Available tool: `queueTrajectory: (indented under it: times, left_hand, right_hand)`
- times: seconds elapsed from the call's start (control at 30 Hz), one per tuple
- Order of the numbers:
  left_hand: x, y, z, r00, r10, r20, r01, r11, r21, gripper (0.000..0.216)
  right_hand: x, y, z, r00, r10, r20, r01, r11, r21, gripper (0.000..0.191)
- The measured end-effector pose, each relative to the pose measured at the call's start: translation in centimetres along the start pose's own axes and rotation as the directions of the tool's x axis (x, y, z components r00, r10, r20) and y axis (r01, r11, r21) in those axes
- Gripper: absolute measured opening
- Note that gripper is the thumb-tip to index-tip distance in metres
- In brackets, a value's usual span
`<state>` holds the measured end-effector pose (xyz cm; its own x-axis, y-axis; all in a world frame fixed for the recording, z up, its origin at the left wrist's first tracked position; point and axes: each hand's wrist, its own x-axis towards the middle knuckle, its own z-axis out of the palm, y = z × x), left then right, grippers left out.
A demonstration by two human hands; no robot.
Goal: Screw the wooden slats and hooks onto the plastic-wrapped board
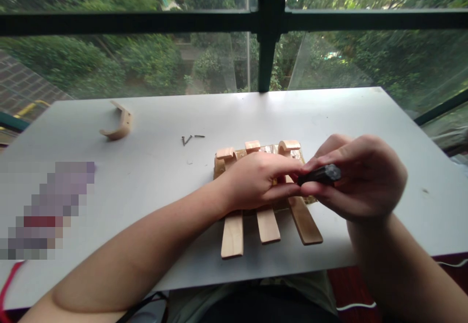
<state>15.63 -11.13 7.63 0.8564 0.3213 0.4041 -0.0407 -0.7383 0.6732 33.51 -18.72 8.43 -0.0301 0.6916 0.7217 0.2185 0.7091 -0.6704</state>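
Note:
My right hand (361,181) grips a black screwdriver (320,174), its handle end facing me and its shaft out of sight. My left hand (263,177) lies across a board (270,150) covered in shiny brownish wrapping, thumb and fingertips closed at the screwdriver's front end. Whatever sits between those fingertips is hidden. Three curved wooden hooks lie across the board: a left one (232,235), a middle one (268,225) and a darker right one (307,220). Their bent ends show at the far side, while their flat ends stick out towards me.
Several loose screws (187,140) lie beyond the board on the white table (164,167). Another curved wooden hook (122,125) rests at the back left. A pixelated patch covers an object at the left edge, near a red cord (9,281). Windows border the table's far side.

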Motion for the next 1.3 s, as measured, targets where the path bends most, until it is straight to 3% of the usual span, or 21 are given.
queueTrajectory:
  times: [0.27,0.43,0.63,0.7,0.9,1.3]
  left_hand:
    - [0.1,-0.4,-0.3,0.997,0.029,0.067,-0.032,0.999,0.04,0.024]
    - [0.2,-0.5,-0.2,0.993,0.09,0.071,-0.093,0.995,0.039,0.023]
    - [0.2,-0.1,-0.2,0.992,0.042,0.122,-0.052,0.995,0.085,0.028]
    - [0.1,0.1,-0.3,0.992,0.021,0.125,-0.031,0.996,0.079,0.025]
    - [-0.2,0.3,-0.2,0.998,-0.055,0.005,0.056,0.998,-0.016,0.022]
    - [-0.2,0.1,-0.2,1.0,-0.025,-0.007,0.024,0.998,-0.055,0.012]
  right_hand:
    - [-0.4,-1.3,-0.6,0.963,0.218,0.157,-0.242,0.958,0.155,0.043]
    - [0.1,-1.3,-0.9,0.954,0.154,0.258,-0.189,0.975,0.118,0.04]
    - [0.0,-0.1,-1.7,0.977,0.129,0.168,-0.153,0.979,0.137,0.049]
    - [0.0,0.0,-1.9,0.968,0.123,0.217,-0.161,0.973,0.168,0.05]
    - [0.3,-0.4,-1.3,0.949,0.085,0.303,-0.148,0.97,0.191,0.044]
    - [-0.2,-0.5,-0.1,0.992,0.044,0.116,-0.047,0.999,0.02,0.043]
